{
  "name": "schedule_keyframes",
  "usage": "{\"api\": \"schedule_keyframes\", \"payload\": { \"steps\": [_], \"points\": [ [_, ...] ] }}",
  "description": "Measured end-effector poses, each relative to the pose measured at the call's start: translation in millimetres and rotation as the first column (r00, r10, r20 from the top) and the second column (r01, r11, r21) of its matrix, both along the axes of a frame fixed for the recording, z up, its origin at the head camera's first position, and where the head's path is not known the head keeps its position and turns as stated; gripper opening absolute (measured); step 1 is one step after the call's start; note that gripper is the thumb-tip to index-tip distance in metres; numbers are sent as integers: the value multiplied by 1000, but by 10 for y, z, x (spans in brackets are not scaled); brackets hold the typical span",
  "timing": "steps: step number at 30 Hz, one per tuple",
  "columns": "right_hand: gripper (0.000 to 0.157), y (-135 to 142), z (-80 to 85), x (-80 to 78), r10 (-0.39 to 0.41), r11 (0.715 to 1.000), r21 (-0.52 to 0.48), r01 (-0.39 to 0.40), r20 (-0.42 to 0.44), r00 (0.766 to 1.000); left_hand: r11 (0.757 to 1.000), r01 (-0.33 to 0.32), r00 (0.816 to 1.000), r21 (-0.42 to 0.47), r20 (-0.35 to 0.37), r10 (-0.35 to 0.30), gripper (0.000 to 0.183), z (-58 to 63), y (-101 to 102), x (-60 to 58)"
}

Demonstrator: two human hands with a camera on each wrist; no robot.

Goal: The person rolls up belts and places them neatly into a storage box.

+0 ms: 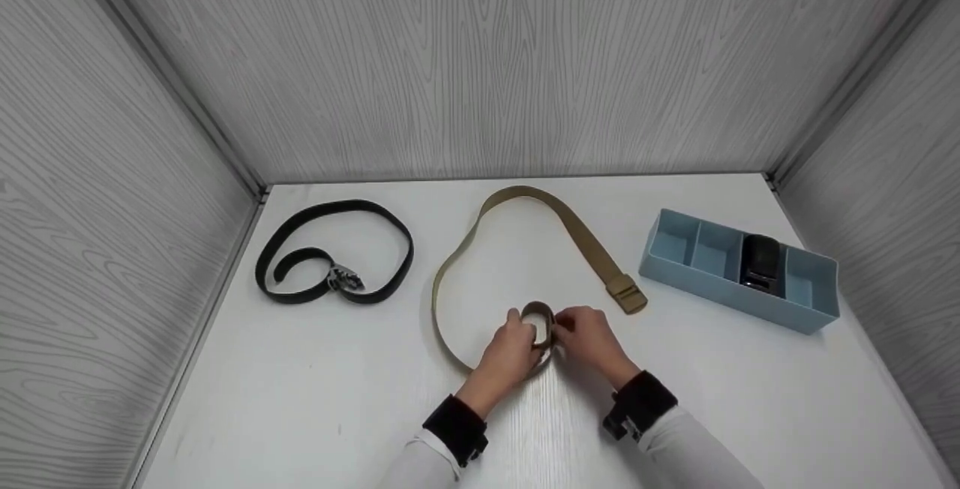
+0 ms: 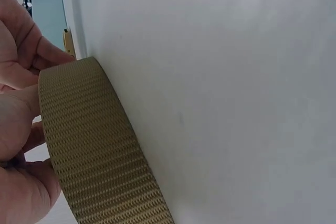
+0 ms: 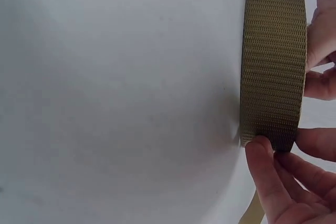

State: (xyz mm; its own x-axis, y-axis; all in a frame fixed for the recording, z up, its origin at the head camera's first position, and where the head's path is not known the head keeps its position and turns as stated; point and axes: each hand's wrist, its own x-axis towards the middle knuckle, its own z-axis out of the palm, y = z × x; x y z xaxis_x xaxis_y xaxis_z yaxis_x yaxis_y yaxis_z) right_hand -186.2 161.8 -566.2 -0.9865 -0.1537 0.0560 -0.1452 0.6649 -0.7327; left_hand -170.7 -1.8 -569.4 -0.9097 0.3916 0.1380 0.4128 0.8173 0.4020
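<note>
Pale wood-grain walls [image 1: 480,61] close off a white worktop [image 1: 300,369], where a person is busy with a tan belt [image 1: 585,240] near the middle. The left hand [image 1: 510,352] has its fingers curled onto a small coil [image 1: 537,307] at one end of it, and the right hand [image 1: 592,335] pinches the band at the coil's other side. Beyond, the loose length sweeps out leftward and round the far side, its buckle [image 1: 627,294] lying near a blue tray [image 1: 720,291] that holds a compact black bundle [image 1: 762,258]. Well to the left lies a black belt [image 1: 341,206]. I'd take the step in hand as winding, with much left to roll; the next move seems to want a steady turn, layers snug, edges level.
</note>
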Motion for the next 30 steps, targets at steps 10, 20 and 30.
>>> {"api": "schedule_keyframes", "payload": {
  "steps": [10,20,30],
  "points": [
    [7,-13,8,18,51,998,-25,-50,36,998,998,-58,996,-38,-65,56,19,-16,13,-2],
    [8,-58,17,5,3,1000,-7,-3,42,999,999,-25,1000,26,11,25,18,-5,20,-35],
    [14,-75,86,-37,-21,967,251,42,-86,996,979,84,980,187,163,-115,5,95,-107,-76]
  ]
}}
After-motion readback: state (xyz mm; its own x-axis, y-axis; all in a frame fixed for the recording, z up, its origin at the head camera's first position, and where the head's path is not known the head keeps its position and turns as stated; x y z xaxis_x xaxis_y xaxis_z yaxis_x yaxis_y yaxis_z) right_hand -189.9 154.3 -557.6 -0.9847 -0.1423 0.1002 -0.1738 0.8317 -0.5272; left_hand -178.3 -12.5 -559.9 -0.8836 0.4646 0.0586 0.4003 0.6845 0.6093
